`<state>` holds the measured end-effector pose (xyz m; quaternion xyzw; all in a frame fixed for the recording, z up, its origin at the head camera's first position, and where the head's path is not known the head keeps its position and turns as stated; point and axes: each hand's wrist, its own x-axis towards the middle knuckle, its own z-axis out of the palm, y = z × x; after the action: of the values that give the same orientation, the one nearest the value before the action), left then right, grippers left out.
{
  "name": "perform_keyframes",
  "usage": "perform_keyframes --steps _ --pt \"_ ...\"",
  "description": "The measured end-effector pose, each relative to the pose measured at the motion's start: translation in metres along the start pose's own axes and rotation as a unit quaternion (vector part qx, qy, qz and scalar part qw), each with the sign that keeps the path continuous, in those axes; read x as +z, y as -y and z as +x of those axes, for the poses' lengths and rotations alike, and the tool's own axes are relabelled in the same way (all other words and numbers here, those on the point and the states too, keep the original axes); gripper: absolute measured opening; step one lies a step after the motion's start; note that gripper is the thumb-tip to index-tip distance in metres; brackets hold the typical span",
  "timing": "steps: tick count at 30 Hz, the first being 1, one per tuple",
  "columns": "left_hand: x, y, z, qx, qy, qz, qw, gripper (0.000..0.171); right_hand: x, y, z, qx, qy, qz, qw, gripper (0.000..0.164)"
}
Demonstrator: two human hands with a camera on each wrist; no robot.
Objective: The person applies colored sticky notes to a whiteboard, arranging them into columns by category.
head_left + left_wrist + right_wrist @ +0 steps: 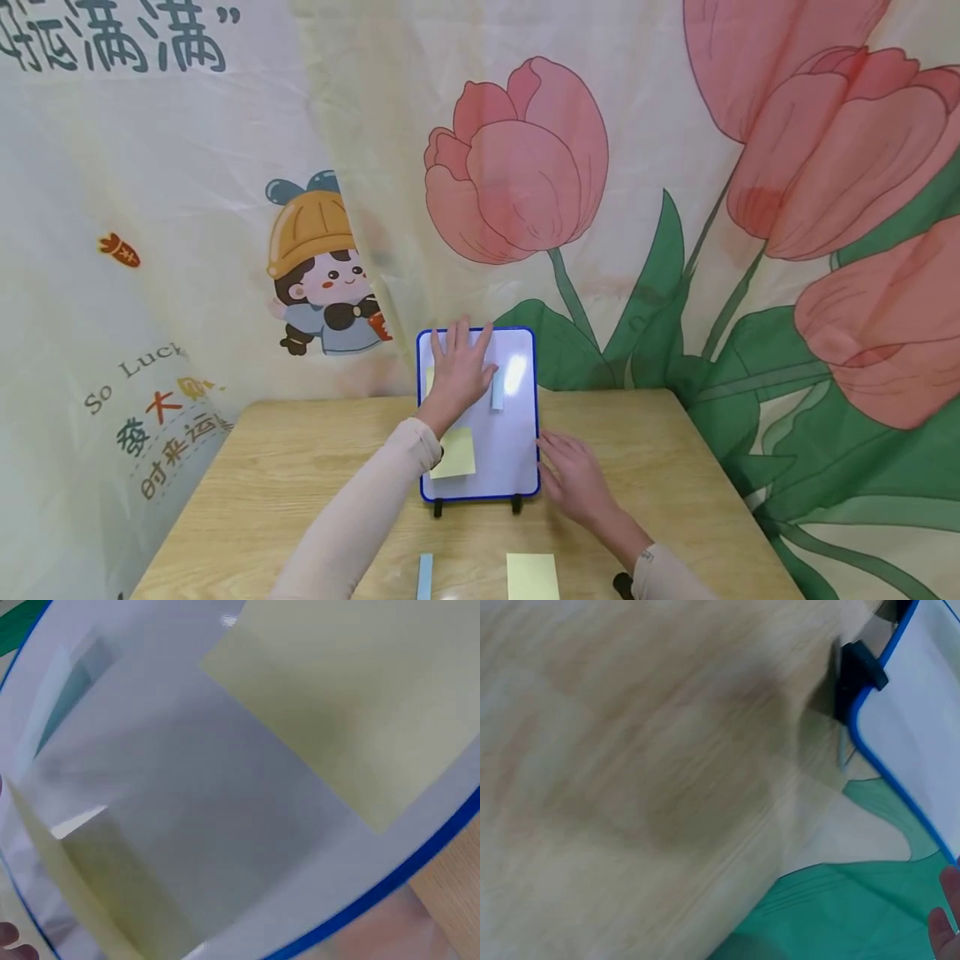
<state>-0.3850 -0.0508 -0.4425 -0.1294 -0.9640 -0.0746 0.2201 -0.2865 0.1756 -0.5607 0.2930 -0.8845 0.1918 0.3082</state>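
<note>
A white dry-erase board (pixel 506 458) with a blue rim stands upright on the table. My left hand (pixel 459 371) lies spread over its upper part, fingers straight, covering much of a yellow sticky note (pixel 430 379) at the upper left. In the left wrist view that note (pixel 97 892) lifts away from the board along one side. Right of this hand hangs a narrow blue sticky strip (pixel 498 390). Another yellow sticky note (pixel 457 454) is on the lower left of the board. At the board's right edge, my right hand (pixel 573 479) rests its extended fingertips against the rim.
Black feet (pixel 517 503) support the board on the wooden table (pixel 622 442). Toward the front lie a blue strip (pixel 425 575) and a yellow sticky note (pixel 532 577). A small black object (pixel 622 585) is near the right sleeve. Behind hangs a printed tulip curtain (pixel 517 167).
</note>
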Motion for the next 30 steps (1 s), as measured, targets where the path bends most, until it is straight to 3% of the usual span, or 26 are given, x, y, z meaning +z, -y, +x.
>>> perform_keyframes --steps 5,11,19,24,30 --pt "-0.014 0.019 -0.021 -0.014 -0.016 -0.024 0.9995 0.071 -0.004 -0.012 -0.019 0.017 -0.026 -0.029 0.999 0.052" --pt "-0.023 0.046 -0.060 -0.026 -0.002 -0.054 0.9982 0.075 -0.009 -0.020 -0.043 0.101 0.020 -0.053 0.993 0.076" --pt "-0.022 0.080 -0.131 -0.059 -0.005 -0.064 0.9962 0.073 -0.016 -0.021 -0.071 0.171 0.073 -0.053 0.981 0.082" --pt "-0.016 0.099 -0.181 -0.080 0.005 -0.051 0.9954 0.075 -0.020 -0.017 -0.084 0.178 0.071 -0.060 0.980 0.083" --pt "-0.002 0.113 -0.235 -0.070 -0.003 -0.026 0.9972 0.080 -0.024 -0.011 -0.096 0.179 0.070 -0.061 0.979 0.085"
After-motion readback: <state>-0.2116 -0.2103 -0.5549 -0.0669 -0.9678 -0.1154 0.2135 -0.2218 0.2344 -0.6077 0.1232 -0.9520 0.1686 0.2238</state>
